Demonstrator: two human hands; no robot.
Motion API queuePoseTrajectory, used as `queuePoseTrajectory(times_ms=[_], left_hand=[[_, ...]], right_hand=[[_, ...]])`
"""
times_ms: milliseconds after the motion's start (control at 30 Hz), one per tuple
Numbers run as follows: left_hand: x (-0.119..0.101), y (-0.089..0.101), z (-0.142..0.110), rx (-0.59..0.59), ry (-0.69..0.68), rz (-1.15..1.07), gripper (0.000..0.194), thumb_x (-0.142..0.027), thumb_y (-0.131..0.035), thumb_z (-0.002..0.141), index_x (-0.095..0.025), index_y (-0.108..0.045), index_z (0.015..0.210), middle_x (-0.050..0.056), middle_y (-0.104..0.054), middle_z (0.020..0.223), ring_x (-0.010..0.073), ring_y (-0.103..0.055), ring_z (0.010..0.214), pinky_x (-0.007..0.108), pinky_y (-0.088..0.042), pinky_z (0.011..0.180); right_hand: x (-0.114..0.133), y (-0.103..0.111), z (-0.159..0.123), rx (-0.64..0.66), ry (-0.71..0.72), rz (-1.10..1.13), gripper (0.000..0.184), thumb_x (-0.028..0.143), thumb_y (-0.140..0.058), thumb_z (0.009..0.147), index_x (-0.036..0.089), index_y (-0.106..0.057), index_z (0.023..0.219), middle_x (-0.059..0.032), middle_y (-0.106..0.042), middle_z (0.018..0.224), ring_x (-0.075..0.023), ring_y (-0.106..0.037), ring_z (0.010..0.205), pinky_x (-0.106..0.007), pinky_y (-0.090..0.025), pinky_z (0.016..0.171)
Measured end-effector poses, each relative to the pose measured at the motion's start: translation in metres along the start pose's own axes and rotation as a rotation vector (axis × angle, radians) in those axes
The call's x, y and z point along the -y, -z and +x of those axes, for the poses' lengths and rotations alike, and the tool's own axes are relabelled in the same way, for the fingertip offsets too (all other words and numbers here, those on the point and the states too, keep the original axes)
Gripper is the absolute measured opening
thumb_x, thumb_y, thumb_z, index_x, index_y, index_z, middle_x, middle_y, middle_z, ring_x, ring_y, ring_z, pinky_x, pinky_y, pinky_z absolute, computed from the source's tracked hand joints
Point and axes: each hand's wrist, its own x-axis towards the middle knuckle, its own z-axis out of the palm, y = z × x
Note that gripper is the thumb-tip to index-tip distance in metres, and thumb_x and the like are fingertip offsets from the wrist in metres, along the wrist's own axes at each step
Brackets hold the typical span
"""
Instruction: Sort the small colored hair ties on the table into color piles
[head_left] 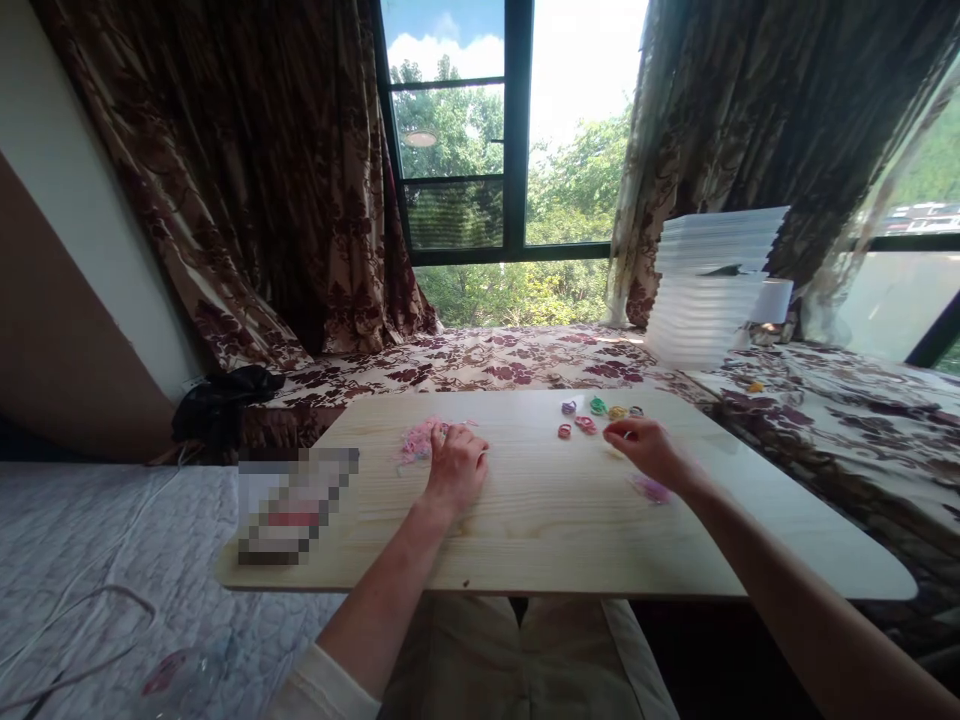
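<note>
A pale wooden board (540, 520) lies across my lap. My left hand (454, 468) rests curled on it, fingertips in a loose pile of pink rubber bands (417, 440). My right hand (646, 448) is closed in a pinch near the far right of the board, with something small at its fingertips that I cannot name. Just beyond it lie several small coloured loops (592, 412): purple, green, yellow, red. A small purple clump (651, 489) lies under my right wrist.
A blurred-out card or packet (294, 505) sits at the board's left corner. A stack of translucent plastic boxes (709, 290) stands on the floral window seat at the back right. A black cloth bundle (221, 400) lies at the left. White quilted bedding (90, 560) spreads left.
</note>
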Motion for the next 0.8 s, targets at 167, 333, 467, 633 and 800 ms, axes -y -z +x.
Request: queuePoseTrajectory(times_ms=[167,333,467,633,800], left_hand=[[0.002,-0.001,0.0,-0.02,0.011,-0.014,0.02,-0.018,-0.051,0.082,-0.025,-0.07,0.086,0.004,-0.071,0.095,0.0235,-0.053,0.107,0.052,-0.019,0.111],[0.003,-0.001,-0.001,-0.042,0.019,-0.006,0.02,-0.019,-0.05,0.082,-0.024,-0.069,0.084,0.004,-0.071,0.094,0.0229,-0.053,0.107,0.049,-0.022,0.109],[0.004,-0.001,-0.001,-0.044,0.03,0.004,0.02,-0.019,-0.05,0.082,-0.024,-0.069,0.083,0.004,-0.071,0.094,0.0225,-0.054,0.106,0.049,-0.022,0.109],[0.006,-0.002,0.0,-0.05,0.046,0.009,0.019,-0.019,-0.051,0.081,-0.024,-0.069,0.081,0.004,-0.071,0.095,0.0231,-0.054,0.106,0.049,-0.023,0.108],[0.008,-0.001,-0.001,-0.06,0.061,0.029,0.019,-0.019,-0.05,0.082,-0.024,-0.068,0.08,0.005,-0.071,0.095,0.0233,-0.054,0.104,0.05,-0.023,0.108]], right_hand=[[-0.03,0.016,0.004,-0.008,-0.102,-0.054,0.028,0.036,-0.055,0.075,0.02,-0.076,0.081,-0.0049,-0.072,0.074,-0.0187,-0.064,0.068,-0.026,-0.043,0.06],[-0.029,0.005,0.004,0.046,-0.13,-0.061,0.028,0.034,-0.054,0.076,0.018,-0.076,0.081,-0.0042,-0.072,0.07,-0.0185,-0.065,0.069,-0.024,-0.043,0.058],[-0.025,-0.005,0.006,0.068,-0.121,-0.093,0.027,0.031,-0.053,0.077,0.017,-0.077,0.079,-0.0054,-0.074,0.075,-0.0184,-0.066,0.071,-0.024,-0.043,0.062],[-0.025,-0.003,0.008,0.057,-0.11,-0.11,0.025,0.03,-0.054,0.076,0.019,-0.077,0.08,-0.0054,-0.074,0.079,-0.019,-0.066,0.074,-0.025,-0.045,0.063],[-0.021,0.004,0.007,0.039,-0.148,-0.147,0.029,0.031,-0.055,0.077,0.019,-0.077,0.091,-0.0068,-0.074,0.081,-0.0204,-0.066,0.073,-0.027,-0.046,0.064]])
